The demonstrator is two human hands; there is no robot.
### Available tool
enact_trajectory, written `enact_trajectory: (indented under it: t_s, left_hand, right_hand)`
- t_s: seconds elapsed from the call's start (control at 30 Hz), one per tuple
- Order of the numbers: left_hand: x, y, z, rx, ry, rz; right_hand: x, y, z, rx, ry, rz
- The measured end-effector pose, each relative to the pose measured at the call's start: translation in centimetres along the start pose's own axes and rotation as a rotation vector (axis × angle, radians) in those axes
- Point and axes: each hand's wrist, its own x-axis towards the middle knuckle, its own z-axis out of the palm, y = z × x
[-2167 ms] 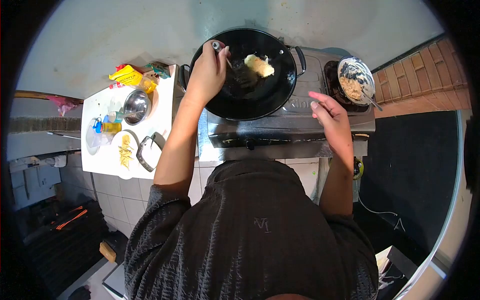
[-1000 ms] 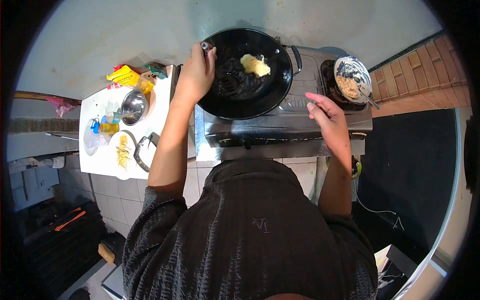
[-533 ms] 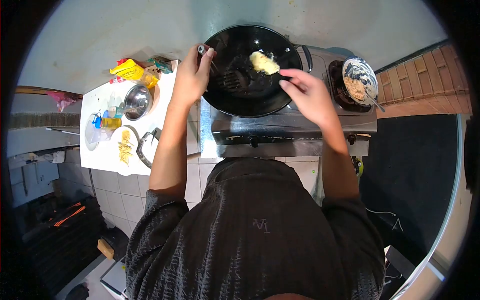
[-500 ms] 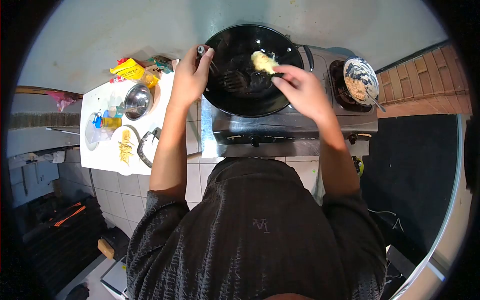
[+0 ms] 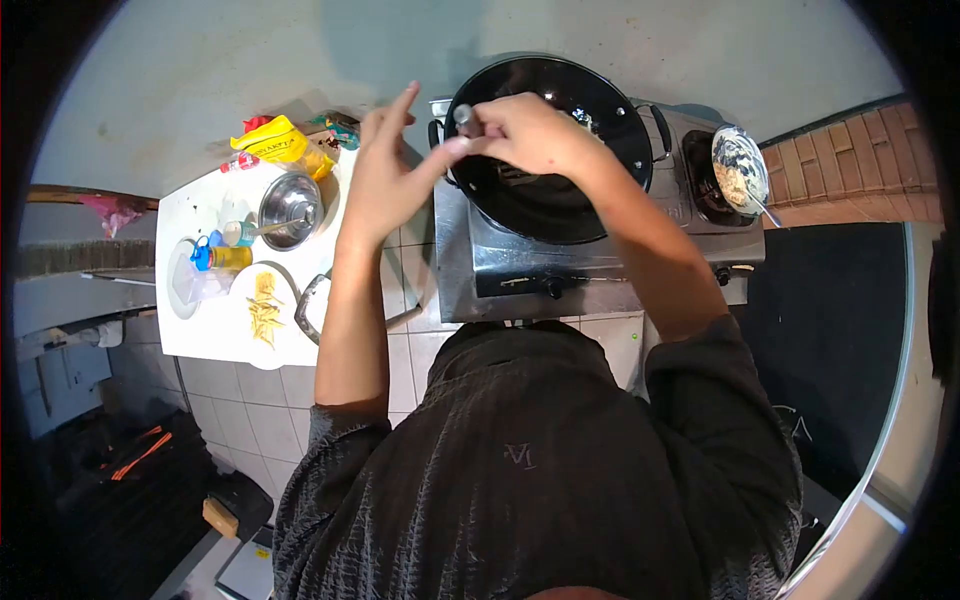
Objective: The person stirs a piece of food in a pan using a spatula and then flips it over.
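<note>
Head view: utensil handle [image 5: 466, 120] in right hand [image 5: 537, 136], above wok [image 5: 560, 218].

At one o'clock, the round black wok [image 5: 560, 215] is smooth and glossy. Over its ten-o'clock edge, the grey cylindrical utensil handle [image 5: 463, 116] looks metallic. On the wok's six-o'clock side, the silver-grey metal stove [image 5: 512, 262] gleams. At ten o'clock, the round silver metal bowl [image 5: 290, 193] is polished; near its twelve-o'clock rim, the yellow plastic packet [image 5: 279, 143] looks creased. At two o'clock, the reddish-brown brick wall [image 5: 840, 165] is matt and rough; at six, the black cloth shirt [image 5: 420, 500] is matt and textured.
</note>
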Motion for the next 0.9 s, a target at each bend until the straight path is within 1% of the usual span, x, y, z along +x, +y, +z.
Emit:
enact_trajectory:
  t_s: [0.07,0.1,0.13,0.17,0.2,0.27,0.3,0.33,0.37,0.4,0.47,0.5,0.53,0.6,0.67,0.7,0.73,0.77,0.83,0.9]
  left_hand:
    - [-0.1,-1.9,-0.7,-0.228,0.123,-0.216]
    - [0.1,-2.6,-0.7,-0.262,0.196,-0.204]
    - [0.1,-3.3,-0.7,-0.270,0.191,-0.204]
    - [-0.1,-3.9,-0.7,-0.280,0.141,-0.264]
    - [-0.3,-4.6,-0.4,-0.287,0.092,-0.324]
    - [-0.6,-5.6,0.6,-0.295,0.089,-0.302]
    - [-0.7,-5.8,1.0,-0.311,0.050,-0.349]
    - [-0.9,-5.9,1.5,-0.328,0.011,-0.396]
    - [-1.0,-6.4,2.2,-0.332,0.029,-0.399]
    - [-1.0,-6.3,2.4,-0.338,0.030,-0.396]
    - [-1.1,-6.1,2.8,-0.282,0.000,-0.503]
    - [-1.0,-5.6,2.8,-0.199,0.007,-0.526]
    - [-0.8,-5.3,2.8,-0.198,0.009,-0.525]
    - [-0.7,-4.8,2.8,-0.002,-0.049,-0.618]
    - [-0.8,-4.2,3.2,0.047,-0.056,-0.611]
    - [-0.8,-4.0,3.4,0.092,-0.067,-0.602]
    - [-0.8,-4.0,3.7,0.095,-0.067,-0.603]
    - [-1.0,-4.2,4.0,0.089,-0.062,-0.605]
    - [-1.0,-4.1,4.3,0.088,-0.056,-0.604]
    - [-0.9,-3.9,4.3,0.064,-0.063,-0.618]
  right_hand:
    - [-0.6,1.5,-0.9,0.042,0.133,-0.020]
    - [-1.1,1.9,-1.7,0.010,0.168,-0.016]
    - [-1.5,1.6,-2.7,-0.021,0.202,-0.013]
    - [-2.0,1.2,-3.7,-0.126,0.217,0.047]
    - [-2.4,2.4,-4.0,-0.089,0.257,0.014]
    - [-3.1,2.4,-5.4,-0.055,0.332,0.015]
    - [-3.5,2.0,-6.1,-0.062,0.332,0.022]
    - [-3.9,1.6,-6.9,-0.132,0.388,0.030]
    - [-4.2,1.4,-7.6,-0.202,0.442,0.035]
    - [-4.5,1.5,-8.3,-0.209,0.442,0.036]
    - [-4.8,2.1,-9.6,-0.343,0.522,0.140]
    - [-4.8,2.3,-10.3,-0.377,0.561,0.160]
    - [-4.7,2.4,-10.9,-0.376,0.561,0.157]
    - [-4.5,2.4,-11.8,-0.441,0.576,0.263]
    - [-4.3,2.7,-12.0,-0.463,0.596,0.264]
    - [-4.2,3.3,-12.1,-0.544,0.615,0.212]
    - [-4.1,3.8,-12.2,-0.625,0.632,0.160]
    - [-4.1,4.1,-12.2,-0.622,0.632,0.161]
    - [-3.7,4.4,-11.9,-0.745,0.619,0.095]
    - [-3.4,5.1,-11.6,-0.774,0.623,0.077]
